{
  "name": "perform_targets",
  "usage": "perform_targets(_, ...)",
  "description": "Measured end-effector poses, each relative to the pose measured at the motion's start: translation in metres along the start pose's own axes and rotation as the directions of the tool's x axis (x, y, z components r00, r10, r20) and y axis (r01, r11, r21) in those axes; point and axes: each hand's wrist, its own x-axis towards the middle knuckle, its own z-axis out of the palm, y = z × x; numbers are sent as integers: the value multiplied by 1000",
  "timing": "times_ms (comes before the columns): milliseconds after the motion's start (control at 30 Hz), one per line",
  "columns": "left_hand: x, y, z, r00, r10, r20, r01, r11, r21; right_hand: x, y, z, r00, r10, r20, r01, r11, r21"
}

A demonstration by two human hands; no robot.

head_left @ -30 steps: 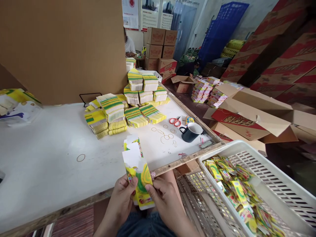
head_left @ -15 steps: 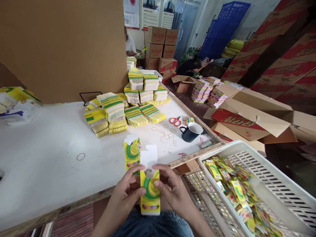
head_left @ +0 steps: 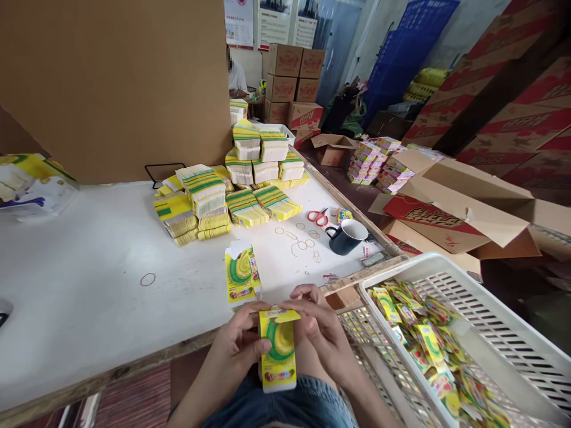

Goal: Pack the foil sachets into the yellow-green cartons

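My left hand point(head_left: 243, 342) is closed around the left side of a small yellow-and-green printed carton point(head_left: 279, 351), its thumb on the front face. The carton is upright above my lap, with its top flap bent down over the opening. My right hand point(head_left: 323, 330) has its fingertips on the flap at the top right corner, and its thumb is off the front face. Just beyond my hands, a similar carton point(head_left: 241, 273) lies at the table's near edge. Flat unfolded cartons are piled in bundles point(head_left: 203, 190) farther back on the table point(head_left: 102, 321).
A white plastic basket point(head_left: 413, 371) with small colourful packets stands at my right. On the table are a dark mug point(head_left: 348, 238), red-handled scissors point(head_left: 318, 218) and several rubber bands point(head_left: 147, 279). An open cardboard box point(head_left: 446, 214) is beyond the basket. A person point(head_left: 237, 77) sits at the back.
The carton's raised white flap has been folded down. My right thumb has come off the carton's front, and the carton has shifted slightly right.
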Motion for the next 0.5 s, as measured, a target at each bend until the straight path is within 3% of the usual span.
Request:
perform_targets(100, 2, -6, 0, 995, 55, -83, -45, 992, 116, 2, -5, -3, 984, 158, 83, -161, 986, 40)
perform_targets(200, 2, -10, 0, 995, 55, -84, -45, 992, 115, 4, -2, 1, 952, 269, 146, -269, 963, -19)
perform_targets(367, 0, -8, 2, 997, 60, -38, -56, 994, 95, 6, 4, 9, 964, 253, 80, -231, 948, -217)
perform_targets(500, 1, -7, 4, 997, 21, -69, -20, 1000, 21, 5, 3, 14, 966, 243, 86, -212, 939, -271)
